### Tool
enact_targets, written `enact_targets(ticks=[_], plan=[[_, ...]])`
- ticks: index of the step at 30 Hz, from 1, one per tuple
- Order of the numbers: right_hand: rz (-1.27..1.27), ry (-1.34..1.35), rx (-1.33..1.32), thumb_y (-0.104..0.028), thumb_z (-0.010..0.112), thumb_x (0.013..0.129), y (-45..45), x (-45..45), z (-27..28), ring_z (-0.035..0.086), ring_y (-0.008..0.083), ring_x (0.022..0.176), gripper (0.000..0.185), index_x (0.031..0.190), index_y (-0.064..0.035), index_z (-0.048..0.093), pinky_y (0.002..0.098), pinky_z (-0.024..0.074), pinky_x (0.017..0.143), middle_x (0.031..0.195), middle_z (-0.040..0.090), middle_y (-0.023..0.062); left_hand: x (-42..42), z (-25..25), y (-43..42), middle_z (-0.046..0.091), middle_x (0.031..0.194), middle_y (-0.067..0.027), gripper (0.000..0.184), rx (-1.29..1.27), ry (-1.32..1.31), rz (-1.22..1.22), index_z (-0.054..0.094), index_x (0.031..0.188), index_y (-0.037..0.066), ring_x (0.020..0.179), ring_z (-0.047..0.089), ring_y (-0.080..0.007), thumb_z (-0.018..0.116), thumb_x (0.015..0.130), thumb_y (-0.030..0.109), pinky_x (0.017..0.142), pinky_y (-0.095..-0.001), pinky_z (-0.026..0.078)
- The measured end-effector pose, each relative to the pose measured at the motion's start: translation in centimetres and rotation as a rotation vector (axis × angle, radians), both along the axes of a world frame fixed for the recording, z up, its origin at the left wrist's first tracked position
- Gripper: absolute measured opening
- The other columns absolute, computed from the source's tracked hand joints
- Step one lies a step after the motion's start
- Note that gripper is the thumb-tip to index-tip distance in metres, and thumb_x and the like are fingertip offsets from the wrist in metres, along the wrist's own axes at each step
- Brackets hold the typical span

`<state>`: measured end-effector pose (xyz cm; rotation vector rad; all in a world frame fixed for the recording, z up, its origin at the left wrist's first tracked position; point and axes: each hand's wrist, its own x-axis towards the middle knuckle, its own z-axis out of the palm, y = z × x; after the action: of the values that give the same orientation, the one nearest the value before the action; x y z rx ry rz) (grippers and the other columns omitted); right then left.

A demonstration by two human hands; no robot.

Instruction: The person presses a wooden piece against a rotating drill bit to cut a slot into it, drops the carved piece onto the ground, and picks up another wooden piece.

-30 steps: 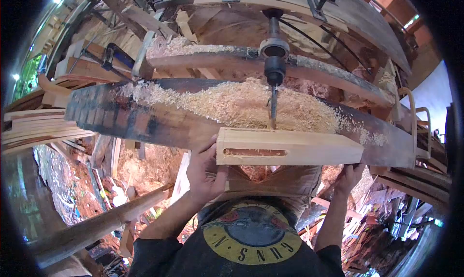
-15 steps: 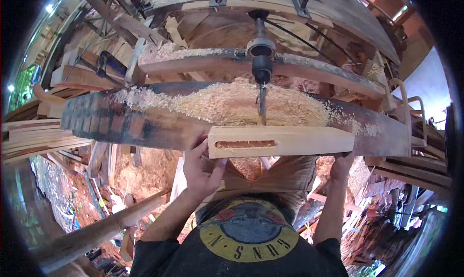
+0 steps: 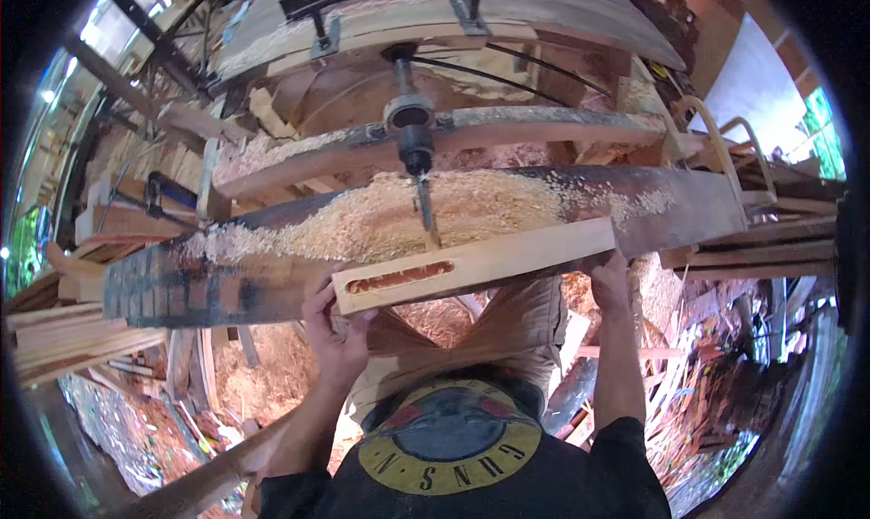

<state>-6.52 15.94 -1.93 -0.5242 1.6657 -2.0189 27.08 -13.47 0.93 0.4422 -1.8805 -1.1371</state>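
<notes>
A pale wooden block (image 3: pixel 535 255) with a long rounded slot (image 3: pixel 399 277) near its left end is held between my two hands, level with the front edge of a dark thick plank (image 3: pixel 680 213). My left hand (image 3: pixel 337 330) grips the block's left end, thumb beneath and fingers behind. At the other end my right hand (image 3: pixel 611 281) holds the lower right corner, its fingers partly hidden. Just behind the block, a drill bit (image 3: pixel 426 209) points toward it from a dark chuck (image 3: pixel 416 149). The slot's inside looks reddish and rough.
Heaped wood shavings (image 3: pixel 362 213) cover the plank around the bit. Behind runs a curved wooden beam (image 3: pixel 544 123) carrying the spindle. A clamp (image 3: pixel 161 195) stands at left, near stacked boards (image 3: pixel 86 342). Curved bars (image 3: pixel 716 147) rise at the right end.
The view has turned, so the plank and spindle sit tilted and further left. The block now slants, right end higher. Both hands keep their hold on it.
</notes>
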Motion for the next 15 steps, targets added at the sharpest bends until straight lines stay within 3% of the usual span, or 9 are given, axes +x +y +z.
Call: enact_targets(ticks=[2, 3, 4, 5, 7, 10, 15], plan=[[-0.009, -0.169, -0.095, 0.013, 0.064, 0.069, 1.6, 0.5, 1.2, 0.056, 0.0194, 0.13, 0.086, 0.151, -0.0063, 0.045, 0.0332, 0.0546, 0.1, 0.142, 0.057, 0.0047, -0.3, 0.7, 0.1, 0.052, 0.141, -0.0223, 0.057, -0.017, 0.068, -0.034, 0.046, 0.132, 0.002, 0.13, 0.054, -0.0309, 0.08, 0.088, 0.013, 0.11, -0.0423, 0.042], [-0.043, -0.123, -0.046, 0.012, 0.066, 0.07, 2.8, 0.8, 1.3, 0.056, 0.0193, 0.128, 0.084, 0.15, -0.0058, 0.046, 0.0332, 0.0549, 0.099, 0.14, 0.058, 0.0053, -0.1, 1.1, 0.3, 0.053, 0.139, -0.0216, 0.057, -0.02, 0.101, -0.048, 0.047, 0.132, 0.002, 0.129, 0.055, -0.0306, 0.08, 0.088, 0.014, 0.11, -0.0418, 0.043], [-0.077, -0.077, 0.005, 0.011, 0.067, 0.071, 4.2, 1.0, 1.2, 0.057, 0.0192, 0.127, 0.082, 0.149, -0.0053, 0.046, 0.0332, 0.0551, 0.098, 0.138, 0.059, 0.0059, 0.4, 2.4, 0.3, 0.054, 0.137, -0.0198, 0.055, -0.144, -0.045, 0.017, 0.05, 0.13, 0.002, 0.124, 0.057, -0.0271, 0.081, 0.088, 0.018, 0.106, -0.0401, 0.045], [-0.111, -0.027, 0.056, 0.01, 0.068, 0.073, 5.7, 1.0, 1.0, 0.058, 0.0191, 0.125, 0.08, 0.148, -0.0048, 0.047, 0.0332, 0.0554, 0.097, 0.136, 0.06, 0.0065, 0.1, 3.2, 0.7, 0.055, 0.136, -0.019, 0.054, -0.034, -0.033, -0.033, 0.051, 0.13, 0.001, 0.123, 0.057, -0.0261, 0.081, 0.088, 0.018, 0.106, -0.0396, 0.045], [-0.126, -0.02, -0.057, -0.003, 0.077, 0.08, 8.0, 1.2, 1.3, 0.06, 0.0201, 0.12, 0.067, 0.142, -0.0005, 0.051, 0.0329, 0.053, 0.096, 0.13, 0.063, 0.0084, -0.8, 4.3, 1.2, 0.057, 0.134, -0.0174, 0.053, 0.175, -0.008, -0.129, 0.052, 0.13, 0.001, 0.119, 0.058, -0.024, 0.081, 0.088, 0.019, 0.104, -0.0388, 0.046], [-0.226, -0.033, -0.16, -0.02, 0.085, 0.08, 9.3, 2.1, 2.1, 0.06, 0.0216, 0.118, 0.07, 0.138, 0.0021, 0.053, 0.0365, 0.0485, 0.102, 0.128, 0.063, 0.0091, -1.3, 4.3, 1.8, 0.061, 0.127, -0.0133, 0.054, 0.357, -0.044, -0.127, 0.052, 0.131, 0.0, 0.117, 0.06, -0.0217, 0.08, 0.089, 0.018, 0.104, -0.0381, 0.046], [-0.276, 0.011, -0.137, -0.029, 0.083, 0.081, 9.4, 2.9, 1.9, 0.062, 0.024, 0.118, 0.073, 0.138, 0.004, 0.052, 0.039, 0.0488, 0.105, 0.127, 0.065, 0.0117, -1.6, 4.3, 1.5, 0.062, 0.124, -0.0115, 0.055, 0.366, -0.036, -0.145, 0.052, 0.132, 0.0, 0.115, 0.059, -0.02, 0.08, 0.088, 0.02, 0.103, -0.0366, 0.046]])
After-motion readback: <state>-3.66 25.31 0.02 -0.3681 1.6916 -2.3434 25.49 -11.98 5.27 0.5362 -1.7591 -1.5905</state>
